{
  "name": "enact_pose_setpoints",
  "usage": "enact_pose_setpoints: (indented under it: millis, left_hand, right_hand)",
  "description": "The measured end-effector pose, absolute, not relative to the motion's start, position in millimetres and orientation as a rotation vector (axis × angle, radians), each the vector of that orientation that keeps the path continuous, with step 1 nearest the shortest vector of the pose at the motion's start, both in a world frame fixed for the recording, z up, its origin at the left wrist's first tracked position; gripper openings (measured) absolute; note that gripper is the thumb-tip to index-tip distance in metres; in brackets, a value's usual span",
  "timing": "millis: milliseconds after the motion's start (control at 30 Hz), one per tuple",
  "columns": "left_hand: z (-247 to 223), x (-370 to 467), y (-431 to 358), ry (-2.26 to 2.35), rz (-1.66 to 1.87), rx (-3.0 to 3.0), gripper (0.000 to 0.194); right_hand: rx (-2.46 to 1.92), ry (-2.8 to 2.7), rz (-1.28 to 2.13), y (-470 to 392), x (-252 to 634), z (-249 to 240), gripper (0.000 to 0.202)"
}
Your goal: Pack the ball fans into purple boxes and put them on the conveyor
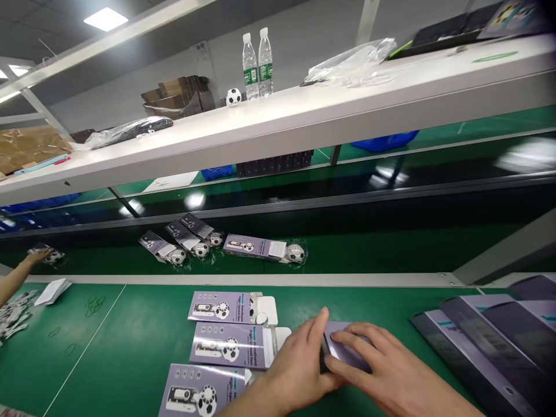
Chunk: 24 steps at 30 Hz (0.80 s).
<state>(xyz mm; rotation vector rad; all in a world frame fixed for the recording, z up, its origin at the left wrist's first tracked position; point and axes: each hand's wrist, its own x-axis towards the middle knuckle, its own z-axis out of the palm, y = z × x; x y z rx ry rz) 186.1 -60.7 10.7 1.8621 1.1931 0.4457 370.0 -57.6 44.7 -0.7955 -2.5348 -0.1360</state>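
One purple box (348, 355) sits between the person's two hands, low over the green counter (113, 359), toward five o'clock in the view. The left hand (299, 362) pinches its left end, the grip pressed in with a finger pointing up along the edge. The right hand (382, 362) has its grip closed on the same box, fingers over the top and thumb on the near side.

At nine o'clock from the hands, three printed boxes (232, 344) lie in a column, the two farther ones with white flaps out at their right ends. At three o'clock, a pile of purple cartons (482, 347) lies overlapping.

Toward ten o'clock, past a pale rail (330, 280), four boxes with footballs (256, 246) lie on a dark green strip, one apart from the other three. Farther out, between nine and ten, a co-worker's hand (41, 255) touches another wrapped football. Near eleven o'clock, two water bottles (266, 69) stand upright on a white shelf (295, 116), just beside a small football (233, 97).
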Motion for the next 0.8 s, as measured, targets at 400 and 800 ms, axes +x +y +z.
enact_pose_setpoints:
  millis: [400, 800]
  left_hand:
    - [9.6, 195.7, -67.2, 1.228, 0.525, 1.883, 0.089]
    - [11.2, 193.0, -67.9, 1.240, 0.516, 1.758, 0.094]
  right_hand:
    - [-0.791, -2.588, -0.043, -60.9, 374.7, 53.1, 0.038]
    - [-0.870, -2.680, -0.265, -52.8, 382.5, 45.4, 0.033]
